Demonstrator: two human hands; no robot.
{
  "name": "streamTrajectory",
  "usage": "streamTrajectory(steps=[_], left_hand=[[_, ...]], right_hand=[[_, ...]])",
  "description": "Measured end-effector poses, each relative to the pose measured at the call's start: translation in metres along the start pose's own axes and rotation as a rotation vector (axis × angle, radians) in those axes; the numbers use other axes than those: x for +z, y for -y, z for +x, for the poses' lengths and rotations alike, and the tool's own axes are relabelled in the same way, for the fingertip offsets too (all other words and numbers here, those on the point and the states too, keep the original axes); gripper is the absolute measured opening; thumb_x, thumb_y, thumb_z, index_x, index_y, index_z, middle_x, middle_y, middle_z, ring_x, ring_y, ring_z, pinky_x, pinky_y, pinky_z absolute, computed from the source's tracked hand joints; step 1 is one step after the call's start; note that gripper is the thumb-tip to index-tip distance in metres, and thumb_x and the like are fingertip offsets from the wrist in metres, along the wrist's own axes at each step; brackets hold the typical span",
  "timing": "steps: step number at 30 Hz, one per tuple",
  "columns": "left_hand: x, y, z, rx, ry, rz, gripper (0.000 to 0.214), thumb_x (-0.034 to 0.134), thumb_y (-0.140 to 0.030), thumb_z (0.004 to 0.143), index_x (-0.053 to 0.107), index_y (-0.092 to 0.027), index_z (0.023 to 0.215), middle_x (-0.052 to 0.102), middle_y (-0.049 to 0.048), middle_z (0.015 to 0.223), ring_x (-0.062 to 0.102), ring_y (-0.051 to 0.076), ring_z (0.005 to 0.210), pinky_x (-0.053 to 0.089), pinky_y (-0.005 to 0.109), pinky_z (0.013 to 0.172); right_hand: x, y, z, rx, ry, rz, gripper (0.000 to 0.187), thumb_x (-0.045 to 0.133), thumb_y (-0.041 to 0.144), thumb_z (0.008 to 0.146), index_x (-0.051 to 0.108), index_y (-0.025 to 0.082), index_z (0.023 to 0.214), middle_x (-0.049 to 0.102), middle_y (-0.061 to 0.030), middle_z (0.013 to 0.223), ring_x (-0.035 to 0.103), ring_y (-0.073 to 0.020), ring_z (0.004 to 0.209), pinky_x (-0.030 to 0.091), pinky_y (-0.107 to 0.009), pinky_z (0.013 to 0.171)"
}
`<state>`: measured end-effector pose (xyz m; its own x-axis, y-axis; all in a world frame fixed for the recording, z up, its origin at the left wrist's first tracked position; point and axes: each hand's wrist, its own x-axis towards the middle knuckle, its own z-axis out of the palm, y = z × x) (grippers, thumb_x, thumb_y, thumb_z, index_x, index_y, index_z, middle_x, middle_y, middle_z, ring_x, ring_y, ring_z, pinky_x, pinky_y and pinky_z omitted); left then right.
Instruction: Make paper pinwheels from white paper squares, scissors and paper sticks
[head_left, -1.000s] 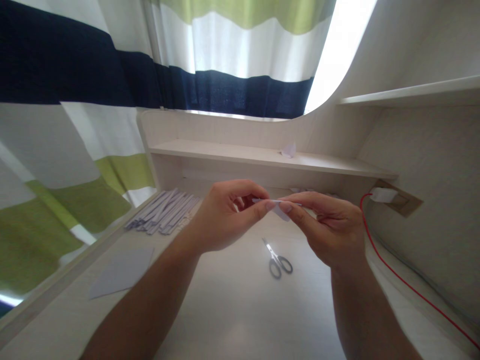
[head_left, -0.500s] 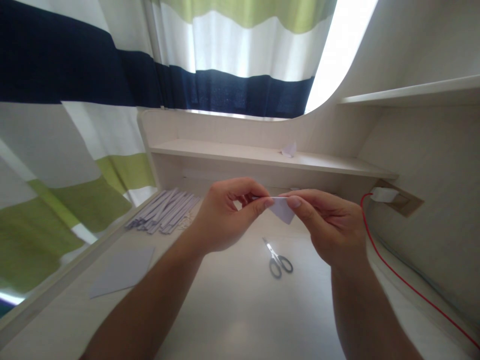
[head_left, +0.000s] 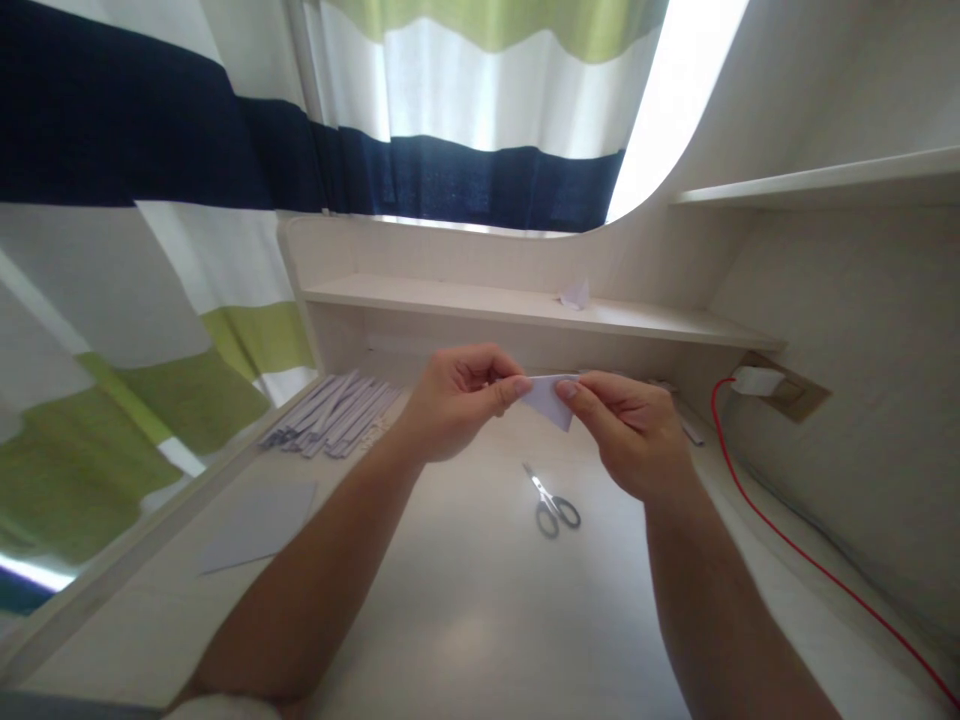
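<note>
A small folded piece of white paper is held above the desk between both hands. My left hand pinches its left end with thumb and forefinger. My right hand pinches its right end the same way, the other fingers curled. The paper hangs down as a small triangle between the fingertips. Below it on the desk lie grey-handled scissors, blades shut.
A row of folded paper strips lies at the back left of the desk, and a flat white sheet lies near the left edge. A small folded paper sits on the shelf. A red cable runs from a wall plug along the right side. Striped curtains hang behind.
Both hands have moved slightly up and away with the paper. The paper, first nearly edge-on, now shows as a hanging triangle. The view has shifted a little.
</note>
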<state>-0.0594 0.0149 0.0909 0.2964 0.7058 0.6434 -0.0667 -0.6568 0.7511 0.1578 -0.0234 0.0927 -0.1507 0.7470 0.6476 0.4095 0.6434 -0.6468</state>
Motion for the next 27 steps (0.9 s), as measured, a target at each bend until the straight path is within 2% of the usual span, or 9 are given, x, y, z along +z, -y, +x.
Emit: streamTrajectory(steps=[3, 5, 6, 11, 15, 19, 27], left_hand=[[0.000, 0.018, -0.002, -0.134, 0.031, -0.086, 0.021, 0.084, -0.033, 0.085, 0.076, -0.016, 0.077, 0.065, -0.0005, 0.061, 0.055, 0.010, 0.057, 0.042, 0.022, 0.056], [0.002, 0.034, -0.011, -0.274, -0.034, -0.145, 0.026, 0.087, -0.036, 0.077, 0.073, -0.015, 0.070, 0.063, -0.0009, 0.056, 0.052, 0.009, 0.053, 0.041, 0.023, 0.055], [0.003, 0.043, -0.018, -0.309, -0.054, -0.152, 0.028, 0.088, -0.038, 0.075, 0.072, -0.015, 0.069, 0.062, -0.0011, 0.055, 0.052, 0.009, 0.052, 0.041, 0.023, 0.054], [0.016, 0.087, -0.063, -0.451, -0.114, -0.185, 0.035, 0.086, -0.045, 0.069, 0.069, -0.015, 0.067, 0.059, -0.0009, 0.053, 0.051, 0.010, 0.051, 0.041, 0.024, 0.054], [0.022, 0.114, -0.088, -0.524, -0.205, -0.199, 0.038, 0.085, -0.049, 0.066, 0.067, -0.016, 0.068, 0.058, -0.0017, 0.056, 0.052, 0.010, 0.054, 0.043, 0.025, 0.057], [0.021, 0.126, -0.095, -0.553, -0.227, -0.192, 0.040, 0.087, -0.050, 0.064, 0.067, -0.016, 0.068, 0.059, -0.0008, 0.058, 0.053, 0.011, 0.056, 0.045, 0.026, 0.060], [0.020, 0.128, -0.096, -0.549, -0.201, -0.170, 0.036, 0.084, -0.049, 0.069, 0.069, -0.016, 0.070, 0.062, 0.0003, 0.062, 0.057, 0.012, 0.058, 0.047, 0.027, 0.062]], right_hand=[[0.007, -0.016, -0.005, 0.152, 0.068, 0.118, 0.039, 0.069, 0.053, 0.099, 0.081, 0.018, 0.084, 0.071, -0.0019, 0.072, 0.061, -0.0142, 0.067, 0.048, -0.027, 0.063], [0.016, -0.031, -0.014, 0.318, 0.196, 0.291, 0.043, 0.073, 0.059, 0.093, 0.081, 0.018, 0.093, 0.079, -0.0064, 0.086, 0.071, -0.0188, 0.077, 0.056, -0.030, 0.069], [0.021, -0.039, -0.020, 0.353, 0.223, 0.318, 0.046, 0.073, 0.062, 0.091, 0.081, 0.017, 0.096, 0.080, -0.0081, 0.090, 0.074, -0.0208, 0.079, 0.058, -0.031, 0.068], [0.047, -0.079, -0.059, 0.465, 0.242, 0.362, 0.051, 0.077, 0.067, 0.084, 0.077, 0.016, 0.084, 0.080, -0.0096, 0.079, 0.075, -0.0197, 0.069, 0.060, -0.032, 0.068], [0.059, -0.098, -0.077, 0.549, 0.277, 0.388, 0.052, 0.081, 0.068, 0.077, 0.073, 0.016, 0.077, 0.078, -0.0092, 0.073, 0.073, -0.0191, 0.060, 0.059, -0.031, 0.058], [0.062, -0.107, -0.083, 0.556, 0.266, 0.390, 0.047, 0.081, 0.063, 0.078, 0.071, 0.017, 0.076, 0.074, -0.0043, 0.068, 0.068, -0.0146, 0.057, 0.055, -0.027, 0.056], [0.062, -0.114, -0.088, 0.559, 0.301, 0.402, 0.039, 0.081, 0.055, 0.081, 0.069, 0.018, 0.078, 0.075, -0.0040, 0.072, 0.068, -0.0146, 0.060, 0.055, -0.028, 0.059]])
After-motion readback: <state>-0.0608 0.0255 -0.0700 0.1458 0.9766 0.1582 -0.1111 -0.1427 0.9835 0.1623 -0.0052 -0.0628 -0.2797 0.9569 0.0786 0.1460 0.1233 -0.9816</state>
